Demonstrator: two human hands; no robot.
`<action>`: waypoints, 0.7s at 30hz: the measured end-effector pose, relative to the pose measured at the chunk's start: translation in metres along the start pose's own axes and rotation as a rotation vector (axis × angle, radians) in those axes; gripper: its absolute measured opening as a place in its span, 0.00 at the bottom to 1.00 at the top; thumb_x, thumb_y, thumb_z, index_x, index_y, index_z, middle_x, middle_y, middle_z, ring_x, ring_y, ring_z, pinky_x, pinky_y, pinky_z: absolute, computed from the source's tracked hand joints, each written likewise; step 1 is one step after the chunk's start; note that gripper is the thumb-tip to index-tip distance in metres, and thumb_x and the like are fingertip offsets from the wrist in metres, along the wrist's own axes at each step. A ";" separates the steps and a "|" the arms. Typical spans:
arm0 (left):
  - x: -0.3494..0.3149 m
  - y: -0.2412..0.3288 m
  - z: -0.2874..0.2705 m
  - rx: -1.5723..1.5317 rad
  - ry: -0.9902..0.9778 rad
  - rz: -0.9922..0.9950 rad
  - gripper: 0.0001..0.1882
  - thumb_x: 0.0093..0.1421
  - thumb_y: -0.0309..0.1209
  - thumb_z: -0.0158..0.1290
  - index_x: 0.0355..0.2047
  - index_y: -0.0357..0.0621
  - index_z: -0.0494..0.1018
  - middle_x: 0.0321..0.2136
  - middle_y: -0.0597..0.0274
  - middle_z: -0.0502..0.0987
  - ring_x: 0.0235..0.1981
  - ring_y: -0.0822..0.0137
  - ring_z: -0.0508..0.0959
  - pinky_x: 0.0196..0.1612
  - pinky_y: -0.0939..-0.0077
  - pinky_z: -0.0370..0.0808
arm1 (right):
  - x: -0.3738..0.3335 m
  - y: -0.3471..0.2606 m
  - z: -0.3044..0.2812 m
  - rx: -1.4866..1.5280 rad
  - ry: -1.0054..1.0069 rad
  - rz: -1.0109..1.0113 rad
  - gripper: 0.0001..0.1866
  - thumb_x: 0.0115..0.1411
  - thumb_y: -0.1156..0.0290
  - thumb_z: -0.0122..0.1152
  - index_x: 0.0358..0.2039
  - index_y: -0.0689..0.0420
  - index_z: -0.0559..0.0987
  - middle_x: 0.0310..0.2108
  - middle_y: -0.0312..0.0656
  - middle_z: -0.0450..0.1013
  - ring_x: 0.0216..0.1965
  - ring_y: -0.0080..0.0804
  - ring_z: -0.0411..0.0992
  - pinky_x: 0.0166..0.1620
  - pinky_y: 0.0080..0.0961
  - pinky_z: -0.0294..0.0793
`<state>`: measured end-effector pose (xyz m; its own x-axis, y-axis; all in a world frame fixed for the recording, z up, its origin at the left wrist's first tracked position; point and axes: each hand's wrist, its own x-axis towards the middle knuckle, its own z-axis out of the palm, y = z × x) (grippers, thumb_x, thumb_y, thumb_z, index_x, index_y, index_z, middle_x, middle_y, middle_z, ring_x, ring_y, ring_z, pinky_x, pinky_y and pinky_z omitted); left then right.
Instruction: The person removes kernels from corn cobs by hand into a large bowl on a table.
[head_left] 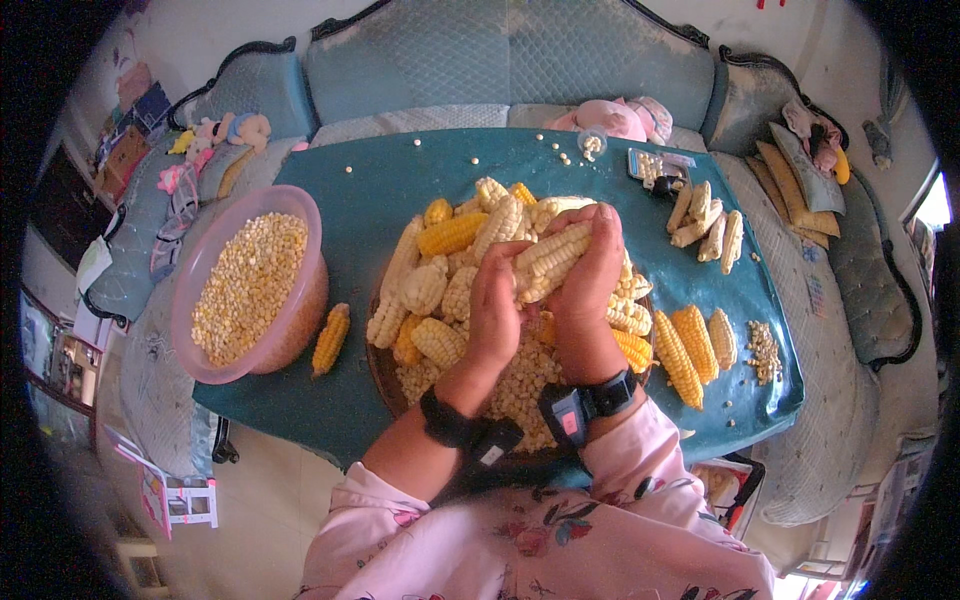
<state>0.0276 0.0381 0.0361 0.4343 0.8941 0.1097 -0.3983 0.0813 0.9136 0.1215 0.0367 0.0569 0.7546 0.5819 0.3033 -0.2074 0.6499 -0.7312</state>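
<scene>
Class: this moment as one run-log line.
left hand: holds pale cob; right hand: holds pale cob; below: other cobs, loose kernels; leftward: pink bowl

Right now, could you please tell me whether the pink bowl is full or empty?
Mostly full: corn kernels spread across the pink bowl, reaching most of the way up to its rim.

No text can really be read anywhere here tbh. A small pale label (492,455) can be spotted on the left wrist strap (447,419), and a pinkish label (571,423) on the right wrist strap (553,405), but any print's too tiny to be made out. Red marks (770,3) on the far wall (775,38) are cut off, so unreadable too.
</scene>
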 end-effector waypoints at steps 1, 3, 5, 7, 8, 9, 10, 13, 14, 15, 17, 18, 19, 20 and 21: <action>0.000 0.001 0.000 -0.038 -0.004 -0.048 0.18 0.59 0.44 0.33 0.40 0.45 0.65 0.31 0.68 0.69 0.28 0.78 0.69 0.22 0.85 0.67 | 0.000 0.000 -0.001 -0.031 -0.015 -0.003 0.14 0.58 0.63 0.40 0.22 0.57 0.66 0.19 0.40 0.67 0.20 0.24 0.63 0.26 0.19 0.64; 0.003 -0.005 -0.002 -0.075 0.031 -0.061 0.20 0.59 0.47 0.34 0.39 0.47 0.65 0.31 0.68 0.70 0.28 0.77 0.69 0.23 0.85 0.68 | -0.007 -0.006 0.006 -0.090 -0.058 0.001 0.14 0.58 0.61 0.39 0.22 0.57 0.65 0.19 0.41 0.66 0.21 0.25 0.63 0.27 0.19 0.64; 0.006 -0.006 -0.002 -0.113 0.039 -0.098 0.20 0.58 0.48 0.34 0.39 0.48 0.65 0.32 0.68 0.70 0.28 0.77 0.70 0.23 0.85 0.67 | -0.015 -0.012 0.009 -0.182 -0.123 -0.050 0.13 0.58 0.62 0.39 0.23 0.57 0.65 0.20 0.41 0.67 0.22 0.24 0.64 0.28 0.18 0.65; 0.009 -0.005 0.000 -0.150 0.021 -0.160 0.19 0.58 0.49 0.35 0.38 0.49 0.65 0.32 0.68 0.70 0.28 0.77 0.70 0.23 0.85 0.67 | -0.016 -0.013 0.007 -0.225 -0.178 -0.124 0.13 0.58 0.63 0.39 0.23 0.58 0.66 0.20 0.40 0.67 0.23 0.24 0.64 0.29 0.18 0.65; 0.009 -0.005 -0.002 -0.162 0.002 -0.158 0.19 0.58 0.48 0.35 0.38 0.49 0.65 0.32 0.68 0.70 0.29 0.77 0.70 0.23 0.86 0.67 | -0.016 -0.008 0.006 -0.215 -0.211 -0.162 0.13 0.58 0.64 0.40 0.23 0.58 0.66 0.21 0.40 0.67 0.23 0.23 0.64 0.29 0.18 0.66; 0.008 -0.004 -0.004 -0.173 -0.017 -0.157 0.18 0.58 0.48 0.36 0.37 0.50 0.65 0.32 0.68 0.70 0.29 0.77 0.70 0.24 0.86 0.67 | -0.016 -0.005 0.005 -0.204 -0.244 -0.201 0.12 0.58 0.64 0.40 0.23 0.58 0.66 0.21 0.40 0.67 0.23 0.23 0.65 0.30 0.18 0.66; 0.007 -0.004 -0.005 -0.184 -0.037 -0.155 0.18 0.58 0.48 0.36 0.37 0.50 0.65 0.32 0.68 0.70 0.29 0.77 0.70 0.24 0.86 0.66 | -0.017 -0.005 0.005 -0.189 -0.220 -0.174 0.12 0.58 0.65 0.40 0.23 0.58 0.66 0.21 0.40 0.67 0.23 0.23 0.64 0.30 0.18 0.65; 0.004 -0.001 -0.002 -0.238 -0.021 -0.174 0.15 0.58 0.46 0.36 0.37 0.52 0.65 0.32 0.70 0.69 0.30 0.78 0.69 0.26 0.87 0.65 | -0.018 -0.009 0.008 -0.177 -0.150 -0.139 0.13 0.58 0.65 0.40 0.22 0.58 0.66 0.21 0.39 0.67 0.23 0.23 0.64 0.30 0.18 0.65; 0.005 -0.003 -0.003 -0.235 -0.053 -0.152 0.15 0.58 0.46 0.36 0.37 0.53 0.65 0.32 0.70 0.69 0.31 0.78 0.69 0.27 0.87 0.65 | -0.017 -0.011 0.010 -0.190 -0.130 -0.156 0.13 0.58 0.65 0.40 0.21 0.58 0.66 0.21 0.39 0.67 0.23 0.23 0.63 0.30 0.18 0.64; 0.005 -0.006 -0.005 -0.231 -0.084 -0.131 0.15 0.58 0.46 0.36 0.38 0.53 0.65 0.33 0.71 0.69 0.32 0.78 0.69 0.27 0.87 0.65 | -0.016 -0.012 0.010 -0.202 -0.111 -0.173 0.14 0.59 0.64 0.40 0.21 0.58 0.66 0.21 0.39 0.67 0.23 0.23 0.63 0.29 0.17 0.64; 0.005 -0.007 -0.005 -0.217 -0.113 -0.093 0.15 0.59 0.45 0.36 0.39 0.53 0.64 0.33 0.71 0.69 0.32 0.79 0.68 0.28 0.88 0.64 | -0.012 -0.011 0.007 -0.235 -0.088 -0.174 0.14 0.59 0.64 0.40 0.21 0.58 0.66 0.20 0.39 0.67 0.23 0.22 0.63 0.29 0.17 0.64; 0.004 -0.006 -0.003 -0.206 -0.109 -0.076 0.15 0.59 0.46 0.36 0.40 0.53 0.63 0.32 0.71 0.69 0.32 0.79 0.68 0.28 0.88 0.64 | -0.010 -0.010 0.006 -0.252 -0.076 -0.175 0.14 0.59 0.63 0.40 0.22 0.58 0.66 0.20 0.39 0.67 0.23 0.22 0.63 0.29 0.17 0.63; 0.003 -0.005 -0.001 -0.195 -0.105 -0.059 0.15 0.59 0.46 0.37 0.40 0.53 0.63 0.32 0.72 0.69 0.33 0.79 0.68 0.28 0.88 0.63 | -0.009 -0.008 0.005 -0.263 -0.069 -0.192 0.14 0.59 0.63 0.39 0.22 0.58 0.66 0.20 0.39 0.66 0.23 0.22 0.63 0.29 0.17 0.63; 0.004 -0.004 0.000 -0.250 -0.092 -0.088 0.16 0.59 0.46 0.37 0.40 0.52 0.63 0.32 0.71 0.69 0.33 0.79 0.67 0.29 0.87 0.64 | -0.009 -0.008 0.005 -0.273 -0.062 -0.211 0.14 0.59 0.62 0.39 0.22 0.58 0.67 0.20 0.39 0.66 0.23 0.23 0.63 0.29 0.17 0.63; 0.006 -0.004 0.000 -0.304 -0.079 -0.117 0.17 0.59 0.47 0.37 0.40 0.51 0.63 0.32 0.71 0.68 0.33 0.79 0.67 0.29 0.87 0.64 | -0.009 -0.009 0.006 -0.283 -0.055 -0.229 0.15 0.59 0.62 0.39 0.22 0.58 0.67 0.20 0.39 0.66 0.23 0.23 0.63 0.30 0.17 0.63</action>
<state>0.0321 0.0430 0.0333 0.5478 0.8350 0.0515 -0.5598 0.3201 0.7643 0.1129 0.0291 0.0642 0.7253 0.4677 0.5051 0.1491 0.6096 -0.7785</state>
